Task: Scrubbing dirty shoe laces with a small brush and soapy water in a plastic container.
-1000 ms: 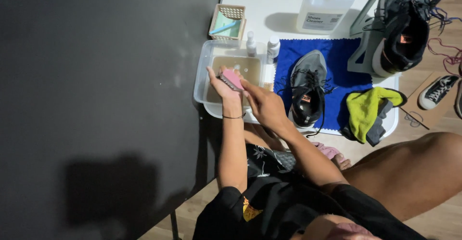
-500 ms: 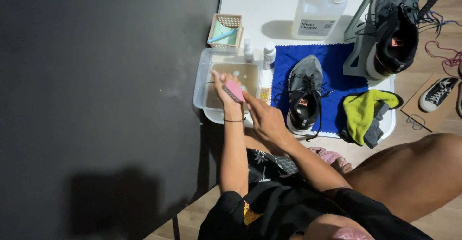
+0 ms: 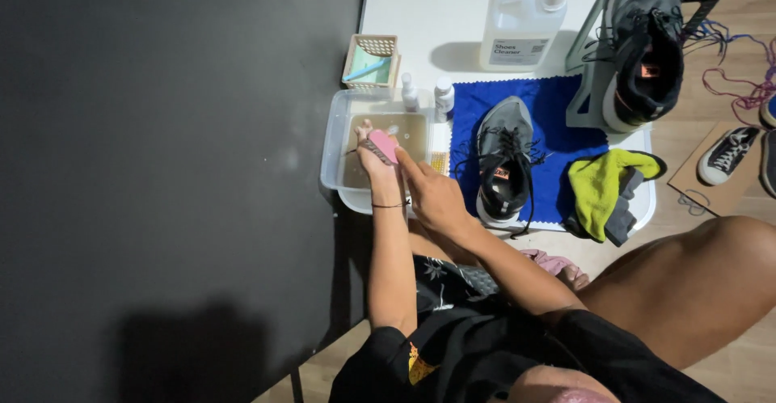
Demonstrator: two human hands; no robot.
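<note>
Gripping a pink brush (image 3: 381, 146) over the tub (image 3: 333, 151) of murky water, the left hand (image 3: 374, 156) is closed around it. Right hand (image 3: 432, 195) rests beside, fingers loosely extended, touching the brush's end. Grey shoe (image 3: 503, 164) lies on blue cloth (image 3: 558, 140) nearby.

Premises present as a home shoe-cleaning station, informal in layout. A small white table (image 3: 420, 23) at twelve o'clock carries a cleaner jug (image 3: 517, 27), a tub of murky water (image 3: 339, 160) and a blue cloth (image 3: 566, 152). Wooden floor (image 3: 727, 112) at two o'clock holds loose sneakers (image 3: 727, 154) and laces (image 3: 740, 80).
</note>
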